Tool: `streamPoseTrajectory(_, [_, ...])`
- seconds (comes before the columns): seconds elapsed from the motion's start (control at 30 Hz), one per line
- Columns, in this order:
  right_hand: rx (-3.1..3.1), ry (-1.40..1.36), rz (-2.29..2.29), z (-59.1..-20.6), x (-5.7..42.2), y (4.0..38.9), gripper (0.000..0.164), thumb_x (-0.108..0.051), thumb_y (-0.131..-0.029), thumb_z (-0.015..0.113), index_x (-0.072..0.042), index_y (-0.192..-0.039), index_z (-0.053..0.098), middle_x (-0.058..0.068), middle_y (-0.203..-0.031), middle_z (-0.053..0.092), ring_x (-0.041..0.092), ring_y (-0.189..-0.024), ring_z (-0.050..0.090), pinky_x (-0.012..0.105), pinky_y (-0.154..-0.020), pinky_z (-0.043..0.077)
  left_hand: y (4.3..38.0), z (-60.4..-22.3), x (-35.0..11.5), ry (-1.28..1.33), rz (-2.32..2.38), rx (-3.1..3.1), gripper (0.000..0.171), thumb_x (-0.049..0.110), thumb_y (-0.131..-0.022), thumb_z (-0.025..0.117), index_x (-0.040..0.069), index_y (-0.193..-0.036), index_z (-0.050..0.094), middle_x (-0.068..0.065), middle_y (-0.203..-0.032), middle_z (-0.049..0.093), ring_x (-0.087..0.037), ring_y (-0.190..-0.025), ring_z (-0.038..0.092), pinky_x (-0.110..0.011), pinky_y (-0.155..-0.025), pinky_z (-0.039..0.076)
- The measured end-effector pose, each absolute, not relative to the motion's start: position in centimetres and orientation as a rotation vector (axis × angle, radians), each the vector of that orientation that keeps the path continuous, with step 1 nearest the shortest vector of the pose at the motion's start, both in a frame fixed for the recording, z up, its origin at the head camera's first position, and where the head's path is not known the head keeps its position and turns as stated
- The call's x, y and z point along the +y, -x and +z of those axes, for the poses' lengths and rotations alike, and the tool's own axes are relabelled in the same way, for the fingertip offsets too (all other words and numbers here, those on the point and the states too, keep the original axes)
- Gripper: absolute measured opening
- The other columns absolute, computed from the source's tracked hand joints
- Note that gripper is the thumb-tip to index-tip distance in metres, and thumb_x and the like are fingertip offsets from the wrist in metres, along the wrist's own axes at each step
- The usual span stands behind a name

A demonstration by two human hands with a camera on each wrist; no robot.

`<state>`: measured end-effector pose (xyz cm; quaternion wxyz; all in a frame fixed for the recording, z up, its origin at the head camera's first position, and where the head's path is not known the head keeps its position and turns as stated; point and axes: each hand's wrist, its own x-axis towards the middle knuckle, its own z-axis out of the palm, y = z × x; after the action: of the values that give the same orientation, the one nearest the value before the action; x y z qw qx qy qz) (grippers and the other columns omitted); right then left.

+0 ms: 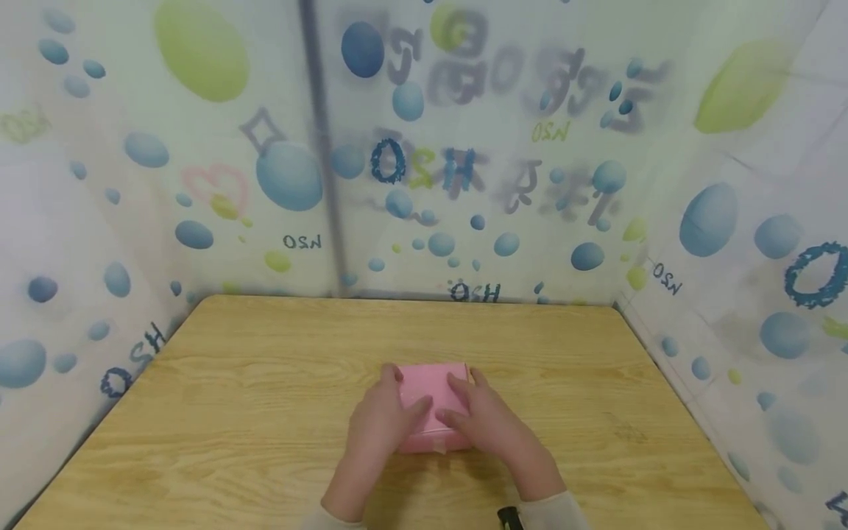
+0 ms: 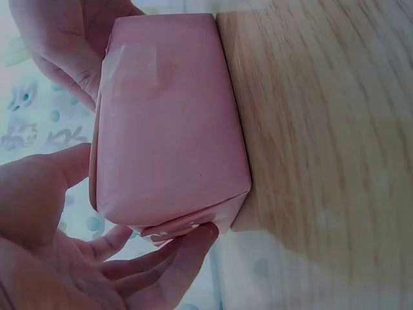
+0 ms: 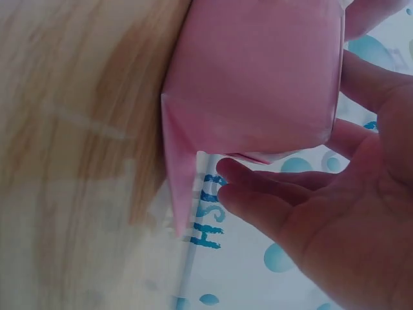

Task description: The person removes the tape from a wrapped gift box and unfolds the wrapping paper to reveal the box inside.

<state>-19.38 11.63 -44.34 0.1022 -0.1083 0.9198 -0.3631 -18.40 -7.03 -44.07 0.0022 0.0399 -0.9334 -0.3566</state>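
Observation:
A box wrapped in pink paper (image 1: 433,390) rests on the wooden table in front of me. Clear tape (image 2: 132,71) crosses the paper along its near side. My left hand (image 1: 380,419) grips the box's left end, thumb on top; in the left wrist view its fingertips (image 2: 208,234) press the folded paper there. From the right, my right hand (image 1: 490,416) holds the box with its thumb on the top and other fingers round the right end. At that end a loose pointed paper flap (image 3: 179,165) sticks out beside the fingers.
The light wood table (image 1: 265,368) reaches back to a patterned curtain wall (image 1: 464,243) with blue and green spots. Similar sheets hang at left and right. A black band (image 1: 510,517) shows by the right sleeve (image 1: 553,511).

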Motion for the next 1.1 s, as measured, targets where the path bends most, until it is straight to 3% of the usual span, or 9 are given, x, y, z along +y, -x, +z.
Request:
streamPoseTrajectory(0.13, [2.716, 0.331, -1.086, -44.2, 11.4, 19.5, 0.065, -0.030, -0.100, 0.075, -0.004, -0.155, 0.053, 0.036, -0.168, 0.029, 0.055, -0.154, 0.036, 0.070, -0.124, 0.032, 18.4, -44.0, -7.1, -0.137, -1.111, -2.930, 0.048, 0.035, -0.093, 0.081, 0.003, -0.122, 0.062, -0.016, -0.102, 0.074, -0.024, -0.078, 0.065, -0.040, -0.065, 0.055])
streamPoseTrajectory(0.47, [2.684, 0.290, -1.138, -44.1, 11.4, 19.5, 0.063, -0.029, -0.100, 0.076, -0.005, -0.154, 0.055, 0.035, -0.167, 0.035, 0.054, -0.153, 0.039, 0.069, -0.124, 0.034, 18.3, -43.6, -6.7, -0.044, -1.068, -2.948, 0.013, 0.015, -0.095, 0.069, 0.002, -0.093, 0.067, -0.009, -0.087, 0.062, -0.021, -0.070, 0.056, -0.033, -0.059, 0.048])
streamPoseTrajectory(0.67, [2.700, 0.278, -1.144, -44.4, 11.5, 19.5, 0.064, -0.032, -0.099, 0.076, -0.006, -0.154, 0.056, 0.035, -0.165, 0.037, 0.054, -0.152, 0.040, 0.069, -0.123, 0.035, 18.4, -43.4, -5.8, -0.044, -0.982, -2.977, 0.020, 0.015, -0.093, 0.069, -0.005, -0.095, 0.068, -0.027, -0.112, 0.069, -0.028, -0.078, 0.063, -0.043, -0.066, 0.057])
streamPoseTrajectory(0.8, [2.703, 0.291, -1.148, -44.6, 11.4, 19.5, 0.065, -0.034, -0.100, 0.076, -0.007, -0.155, 0.055, 0.036, -0.164, 0.039, 0.055, -0.150, 0.042, 0.069, -0.123, 0.036, 18.2, -43.3, -5.2, -0.067, -0.911, -2.990, 0.031, 0.019, -0.094, 0.072, -0.011, -0.101, 0.068, -0.037, -0.129, 0.064, -0.035, -0.083, 0.066, -0.049, -0.071, 0.061])
streamPoseTrajectory(0.97, [2.701, 0.319, -1.159, -44.8, 11.4, 19.6, 0.065, -0.034, -0.100, 0.075, -0.005, -0.154, 0.055, 0.035, -0.163, 0.040, 0.054, -0.150, 0.043, 0.068, -0.123, 0.037, 18.1, -43.4, -5.0, -0.076, -0.884, -2.995, 0.028, 0.018, -0.097, 0.069, -0.010, -0.098, 0.067, -0.032, -0.119, 0.065, -0.030, -0.075, 0.061, -0.043, -0.064, 0.058])
streamPoseTrajectory(1.1, [2.698, 0.325, -1.170, -44.8, 11.4, 19.7, 0.065, -0.032, -0.099, 0.076, -0.004, -0.154, 0.055, 0.032, -0.164, 0.042, 0.051, -0.151, 0.043, 0.066, -0.124, 0.036, 18.2, -43.5, -5.4, -0.053, -0.925, -2.974, 0.024, 0.015, -0.099, 0.065, -0.009, -0.096, 0.065, -0.022, -0.099, 0.063, -0.025, -0.069, 0.055, -0.039, -0.060, 0.054])
